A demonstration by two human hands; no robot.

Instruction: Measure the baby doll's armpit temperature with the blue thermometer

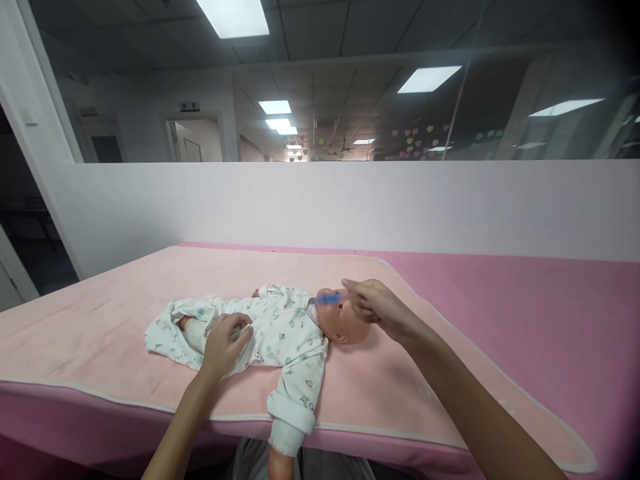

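Note:
A baby doll (345, 327) in a white patterned romper (273, 330) lies on its back on a light pink blanket (100, 333), head to the right. My left hand (225, 343) rests flat on the doll's belly, fingers spread. Over the doll's face, my right hand (375, 307) pinches a small blue stick-like thing (329, 299), whose tip lies at the doll's mouth and nose. One sleeved doll arm (293, 407) hangs over the near edge.
The blanket lies on a darker pink padded surface (550, 313) that stretches to the right. A white partition wall (350, 200) with glass above runs behind it. A dark doorway is at far left.

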